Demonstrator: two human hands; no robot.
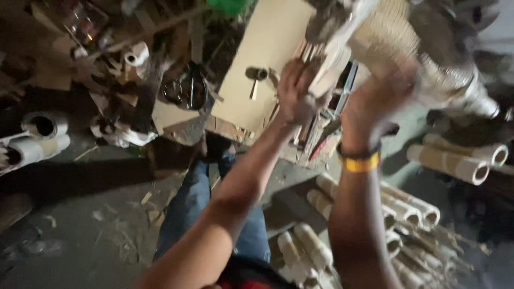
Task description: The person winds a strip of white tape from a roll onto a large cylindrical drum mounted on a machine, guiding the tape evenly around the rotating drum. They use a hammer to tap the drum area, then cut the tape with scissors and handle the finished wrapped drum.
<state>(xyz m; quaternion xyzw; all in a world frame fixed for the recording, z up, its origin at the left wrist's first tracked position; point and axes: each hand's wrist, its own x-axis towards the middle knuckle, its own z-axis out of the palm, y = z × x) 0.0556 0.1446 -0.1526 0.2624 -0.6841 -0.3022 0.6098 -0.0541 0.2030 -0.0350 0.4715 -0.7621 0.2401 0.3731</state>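
Blurred pale bundle (348, 32) overhead, both hands' fingers (292, 80) around it, grip indistinct.

right hand (381, 101): motion-blurred | held bamboo piece (391, 37): cut off at top edge

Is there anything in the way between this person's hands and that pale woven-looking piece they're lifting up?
Nothing visible. The left hand is already closed on the lower end of the pale woven piece, and the right hand presses against its underside. The view is blurred, so the exact grip of the fingers cannot be made out.
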